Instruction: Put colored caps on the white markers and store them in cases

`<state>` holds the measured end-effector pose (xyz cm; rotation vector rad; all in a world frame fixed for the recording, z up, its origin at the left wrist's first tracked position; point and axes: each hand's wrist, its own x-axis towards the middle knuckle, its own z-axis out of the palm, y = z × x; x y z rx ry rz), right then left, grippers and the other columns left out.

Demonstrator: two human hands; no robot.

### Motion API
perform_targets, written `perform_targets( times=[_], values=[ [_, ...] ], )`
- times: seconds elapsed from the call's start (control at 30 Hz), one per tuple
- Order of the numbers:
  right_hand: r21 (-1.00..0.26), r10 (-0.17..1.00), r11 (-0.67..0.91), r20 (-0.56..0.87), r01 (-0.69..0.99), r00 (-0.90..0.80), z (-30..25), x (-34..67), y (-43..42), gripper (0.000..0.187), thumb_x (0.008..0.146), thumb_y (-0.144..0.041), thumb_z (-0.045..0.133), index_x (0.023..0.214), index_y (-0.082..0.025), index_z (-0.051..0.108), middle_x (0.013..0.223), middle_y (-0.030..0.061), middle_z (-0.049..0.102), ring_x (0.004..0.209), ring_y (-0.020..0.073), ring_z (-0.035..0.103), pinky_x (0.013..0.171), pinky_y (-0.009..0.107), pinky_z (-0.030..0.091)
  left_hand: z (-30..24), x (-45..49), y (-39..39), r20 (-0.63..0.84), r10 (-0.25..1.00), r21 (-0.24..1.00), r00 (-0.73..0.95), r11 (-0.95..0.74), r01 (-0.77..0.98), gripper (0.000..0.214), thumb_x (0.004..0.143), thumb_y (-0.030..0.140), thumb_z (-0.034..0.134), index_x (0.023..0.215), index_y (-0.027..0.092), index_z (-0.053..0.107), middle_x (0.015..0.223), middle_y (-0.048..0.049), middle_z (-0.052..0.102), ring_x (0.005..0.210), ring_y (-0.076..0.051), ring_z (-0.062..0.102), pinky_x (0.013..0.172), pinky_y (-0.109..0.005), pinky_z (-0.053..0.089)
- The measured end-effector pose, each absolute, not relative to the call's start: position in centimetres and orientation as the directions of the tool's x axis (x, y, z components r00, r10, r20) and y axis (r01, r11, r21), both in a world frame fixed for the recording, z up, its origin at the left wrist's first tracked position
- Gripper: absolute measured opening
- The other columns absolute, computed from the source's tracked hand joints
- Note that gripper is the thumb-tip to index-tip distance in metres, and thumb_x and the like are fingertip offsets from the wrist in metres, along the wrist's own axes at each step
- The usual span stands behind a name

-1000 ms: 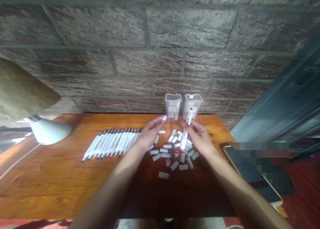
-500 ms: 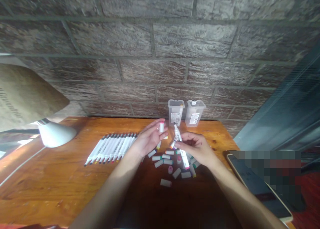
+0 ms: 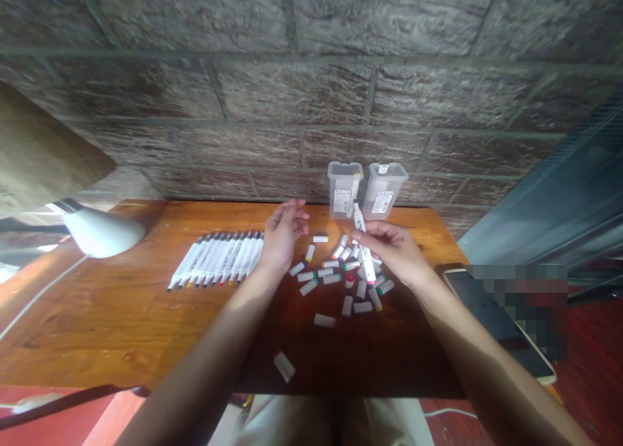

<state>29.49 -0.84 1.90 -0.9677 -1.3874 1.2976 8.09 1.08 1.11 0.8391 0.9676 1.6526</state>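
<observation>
My right hand (image 3: 392, 250) holds a white marker (image 3: 365, 245) upright at a slant, uncapped end up and pink end down. To its left, my left hand (image 3: 286, 233) hovers over the table with fingers loosely bent and apart, and no object shows in it. Below and between both hands lie several loose white marker caps (image 3: 332, 278) with coloured ends. One cap with a reddish end (image 3: 285, 367) lies apart near the table's front edge. A row of white markers (image 3: 214, 261) lies side by side left of my left hand, its right end partly hidden.
Two clear plastic containers (image 3: 344, 206) with labels stand at the back against the brick wall (image 3: 243, 102). On the wooden table (image 3: 97, 329), a lamp with a white base (image 3: 104, 232) stands at left. A dark-screened tablet (image 3: 496, 322) lies at right.
A pink-ended cap was in my left hand; it no longer shows there, and a reddish-ended cap now lies near the front edge. My left hand has turned. The view has tipped downward.
</observation>
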Motion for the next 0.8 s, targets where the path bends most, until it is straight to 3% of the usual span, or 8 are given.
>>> perform_targets(
  times=[0.27,0.5,0.6,0.7,0.8],
  values=[
    [-0.983,0.972,0.167,0.178,-0.078,-0.152,1.6,29.6,-0.6,0.029,0.068,-0.045,0.085,0.074,-0.018,0.075,0.057,-0.0043,0.060,0.045,0.0051,0.038,0.044,0.023,0.023,1.2,7.8,1.9,0.102,0.933,0.922,-0.344,-0.219,-0.321,0.038,0.093,0.054,0.055,0.081,0.019,0.064,0.060,0.0024,0.055,0.043,-0.007,0.044,0.045,-0.022,0.035],
    [-0.982,0.978,0.158,0.170,-0.099,-0.119,1.3,29.4,-0.4,0.030,0.067,-0.044,0.086,0.078,-0.018,0.075,0.058,-0.0046,0.062,0.044,0.0038,0.039,0.043,0.021,0.023,0.3,7.6,2.6,0.094,0.911,0.938,-0.402,-0.217,-0.271,0.055,0.098,0.062,0.038,0.086,0.015,0.063,0.060,0.0014,0.050,0.047,-0.008,0.046,0.048,-0.022,0.034],
    [-0.985,0.982,0.148,0.156,-0.087,-0.105,1.5,29.4,-0.5,0.031,0.066,-0.043,0.086,0.076,-0.018,0.074,0.058,-0.0050,0.062,0.045,0.0041,0.041,0.044,0.021,0.025,0.5,7.8,2.6,0.098,0.904,0.951,-0.416,-0.208,-0.229,0.057,0.102,0.059,0.030,0.088,0.014,0.061,0.060,0.0020,0.047,0.048,-0.008,0.047,0.049,-0.022,0.035],
    [-0.986,0.984,0.146,0.153,-0.082,-0.092,1.7,29.3,-0.6,0.031,0.066,-0.043,0.086,0.076,-0.018,0.072,0.058,-0.0052,0.062,0.047,0.0046,0.044,0.045,0.021,0.025,0.8,8.1,2.4,0.102,0.916,0.966,-0.387,-0.184,-0.180,0.048,0.105,0.047,0.032,0.085,0.013,0.059,0.058,0.0034,0.045,0.045,-0.005,0.038,0.048,-0.022,0.030],
    [-0.985,0.983,0.154,0.161,-0.084,-0.087,1.8,29.4,-0.6,0.032,0.067,-0.044,0.085,0.074,-0.017,0.070,0.057,-0.0058,0.060,0.047,0.0043,0.045,0.045,0.020,0.024,0.8,8.3,2.3,0.142,0.929,0.972,-0.342,-0.196,-0.129,0.047,0.105,0.047,0.032,0.086,0.013,0.058,0.058,0.0041,0.045,0.046,-0.004,0.036,0.050,-0.023,0.028]
  ],
)
